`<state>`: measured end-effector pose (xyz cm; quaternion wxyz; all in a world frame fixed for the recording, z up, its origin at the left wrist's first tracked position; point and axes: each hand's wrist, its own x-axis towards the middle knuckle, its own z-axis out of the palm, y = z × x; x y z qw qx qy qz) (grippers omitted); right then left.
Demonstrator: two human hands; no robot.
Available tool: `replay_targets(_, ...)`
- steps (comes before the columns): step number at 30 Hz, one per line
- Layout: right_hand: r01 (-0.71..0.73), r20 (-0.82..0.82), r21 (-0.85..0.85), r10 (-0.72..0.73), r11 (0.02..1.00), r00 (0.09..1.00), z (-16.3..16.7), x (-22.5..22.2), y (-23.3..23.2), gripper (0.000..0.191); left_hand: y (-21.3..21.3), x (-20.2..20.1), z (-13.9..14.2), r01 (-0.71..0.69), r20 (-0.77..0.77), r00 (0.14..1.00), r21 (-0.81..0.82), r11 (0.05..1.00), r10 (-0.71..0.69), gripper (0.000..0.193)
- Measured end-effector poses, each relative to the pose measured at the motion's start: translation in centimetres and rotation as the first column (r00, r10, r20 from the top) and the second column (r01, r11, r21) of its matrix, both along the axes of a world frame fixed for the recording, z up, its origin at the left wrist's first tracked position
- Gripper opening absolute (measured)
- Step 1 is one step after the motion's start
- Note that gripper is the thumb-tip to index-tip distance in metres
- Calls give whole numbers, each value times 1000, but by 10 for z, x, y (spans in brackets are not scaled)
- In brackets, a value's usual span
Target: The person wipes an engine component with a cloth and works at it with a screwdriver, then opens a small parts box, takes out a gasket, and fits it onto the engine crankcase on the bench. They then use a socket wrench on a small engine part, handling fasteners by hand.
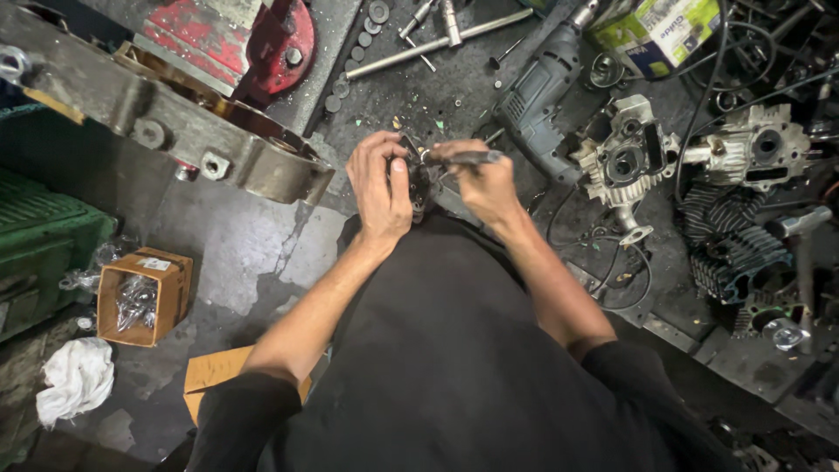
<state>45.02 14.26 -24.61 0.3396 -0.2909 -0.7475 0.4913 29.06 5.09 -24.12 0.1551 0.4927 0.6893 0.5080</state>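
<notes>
At frame centre, just above the dark lap: both hands meet over one small dark metal part (418,179)
Left hand (380,183): fingers curled tight round the part, thumb lying down its near face — clamped on it, holding it upright off the floor
Right hand (483,179): closed in a pinch on a slim dark tool (463,158); which kind of tool I cannot tell from here
Tool's long axis: nearly level across the frame, handle end toward the right, working tip pointing left
Key relation: the part lies directly left of the right hand, touching the tool's tip at its upper edge — the tip meets it from the side, not from above
Nearer hand: the left is already on the part; the right reaches it only through the tool
Right of the hands: a grey electric drill (537,100) lying on the floor, and beyond it a pale engine casing (625,157), both apart from the hands
Upper left of the frame: a long heavy grey casting (175,131) — well clear
Lower left: an open cardboard box (140,297) and a white rag (77,376)
</notes>
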Motion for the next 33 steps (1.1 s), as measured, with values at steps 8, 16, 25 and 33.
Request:
replay_targets(8, 276, -626, 183, -105, 943, 773, 44, 20, -2, 12, -2, -1, -3, 9, 15, 1000, -5, 1000, -9, 37)
replay_targets(16, 96, -259, -173, -140, 980, 956, -47, -5, -14, 33, 0, -1, 1, 9, -14, 1000, -6, 1000, -10, 42)
replay_targets(25, 202, -595, 185, -55, 962, 802, 16, 21, 4, 4, 0, -1, -4, 7, 2, 1000, -18, 1000, -7, 44)
replay_targets(33, 46, -298, -77, -67, 996, 952, -49, -5, -12, 26, 2, -3, 2, 13, -19, 1000, 13, 1000, -13, 40)
